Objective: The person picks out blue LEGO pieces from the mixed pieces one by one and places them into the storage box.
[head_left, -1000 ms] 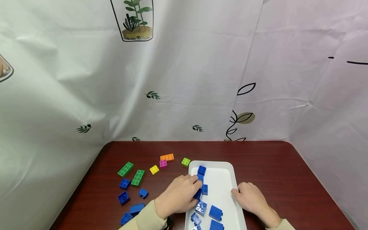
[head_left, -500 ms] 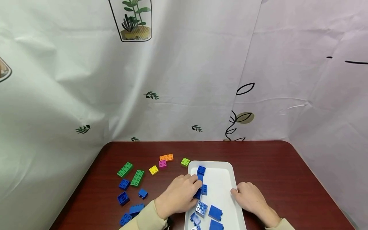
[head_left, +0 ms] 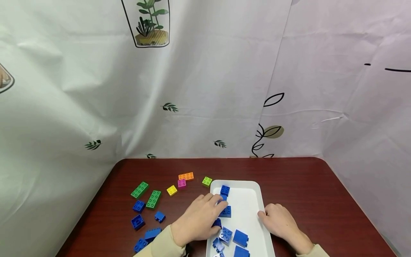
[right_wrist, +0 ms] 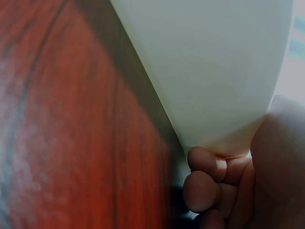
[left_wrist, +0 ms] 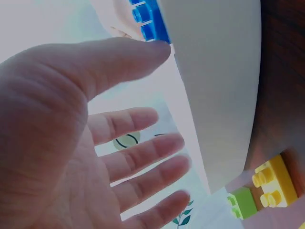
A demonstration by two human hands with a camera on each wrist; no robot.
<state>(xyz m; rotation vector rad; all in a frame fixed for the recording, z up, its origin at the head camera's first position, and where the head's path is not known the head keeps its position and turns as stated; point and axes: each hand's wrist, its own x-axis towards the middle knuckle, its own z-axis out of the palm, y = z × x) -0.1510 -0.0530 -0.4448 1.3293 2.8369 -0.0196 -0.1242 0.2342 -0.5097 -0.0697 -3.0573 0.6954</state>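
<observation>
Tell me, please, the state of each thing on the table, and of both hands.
Tray, partly filled
Blue bricks, some studs up, some on their sides
Green bricks, studs up, apart
Yellow brick, studs up
Lime brick, studs up
Orange brick, studs up
Pink brick, studs up
Left hand, partly over the tray, gripping nothing
Right hand, gripping the tray's edge
</observation>
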